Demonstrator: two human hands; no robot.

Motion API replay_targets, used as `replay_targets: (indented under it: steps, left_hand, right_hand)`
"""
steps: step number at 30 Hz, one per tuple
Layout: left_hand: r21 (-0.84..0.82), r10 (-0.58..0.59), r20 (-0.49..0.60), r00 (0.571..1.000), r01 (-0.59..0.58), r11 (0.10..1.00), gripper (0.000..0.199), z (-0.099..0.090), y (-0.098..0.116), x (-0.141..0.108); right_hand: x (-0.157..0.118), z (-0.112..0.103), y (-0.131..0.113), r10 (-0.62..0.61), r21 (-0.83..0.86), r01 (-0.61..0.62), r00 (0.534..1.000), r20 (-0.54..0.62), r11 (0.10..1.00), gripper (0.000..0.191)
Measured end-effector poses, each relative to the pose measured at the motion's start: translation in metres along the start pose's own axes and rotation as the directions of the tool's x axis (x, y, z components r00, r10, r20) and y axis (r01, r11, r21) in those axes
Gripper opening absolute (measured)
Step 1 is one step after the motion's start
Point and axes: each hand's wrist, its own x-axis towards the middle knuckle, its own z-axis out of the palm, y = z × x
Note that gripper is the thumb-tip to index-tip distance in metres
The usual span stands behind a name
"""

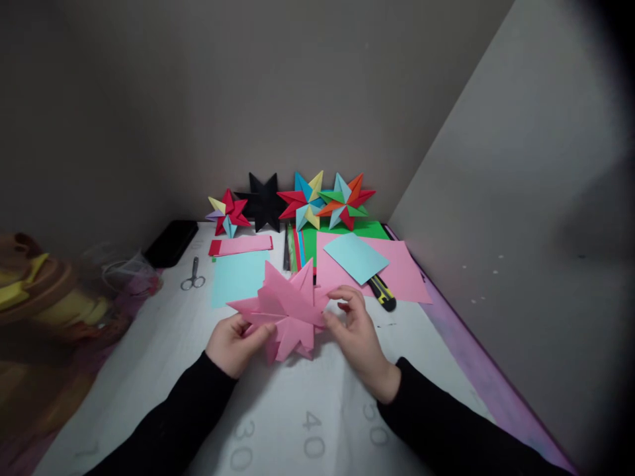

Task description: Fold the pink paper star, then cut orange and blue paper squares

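A pink folded paper star [290, 311] with several points is held above the white mat, between my two hands. My left hand [238, 342] grips its lower left side, thumb on the front and the other fingers hidden behind the paper. At the star's right edge, the thumb and index finger of my right hand [356, 330] close on a pink point; the fingertips partly cover it.
Several finished paper stars lean against the back wall, among them a black one [266, 201]. Small scissors [193, 276] and a black phone [171, 243] lie left. A light blue sheet [356, 256] partly covers a yellow-black cutter [381, 294] on pink paper [409, 271]. A wall [546, 198] rises right.
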Motion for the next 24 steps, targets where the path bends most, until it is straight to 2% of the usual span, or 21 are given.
replay_targets:
  steps: [2,5,8,11,17,20,24]
  left_hand:
    - [-0.035,-0.020,-0.023,1.000,0.020,0.999,0.029,0.003,-0.002,-0.001]
    - [-0.074,-0.049,-0.067,0.997,0.044,0.996,0.028,0.009,-0.003,-0.002]
    - [-0.120,-0.054,-0.086,0.995,0.043,0.992,0.028,0.014,-0.003,-0.004]
    - [-0.125,-0.056,-0.078,0.995,0.046,0.991,0.028,0.016,-0.002,-0.005]
    - [0.015,-0.009,-0.117,0.993,0.011,1.000,0.023,0.014,0.006,-0.009]
    - [0.048,0.026,-0.117,0.993,-0.021,0.999,0.019,0.013,0.011,-0.011]
    - [-0.048,-0.005,-0.099,0.995,0.000,0.999,0.019,0.014,0.012,-0.012]
  right_hand:
    - [0.000,0.001,0.002,0.021,0.087,-0.024,0.999,0.029,0.996,0.026]
    - [-0.001,0.003,0.003,0.078,0.194,-0.103,0.988,0.133,0.976,0.029]
    - [-0.001,0.004,0.003,0.140,0.195,-0.176,0.972,0.188,0.965,0.032]
    - [0.001,0.002,0.001,0.154,0.174,-0.196,0.962,0.227,0.965,0.033]
    - [0.008,-0.004,-0.018,0.156,0.152,-0.201,0.951,0.269,0.968,0.020]
    - [0.010,-0.009,-0.029,0.118,0.015,-0.128,0.945,0.305,0.992,0.015]
    - [0.010,-0.014,-0.035,-0.062,-0.170,0.128,0.936,0.345,0.977,0.009]
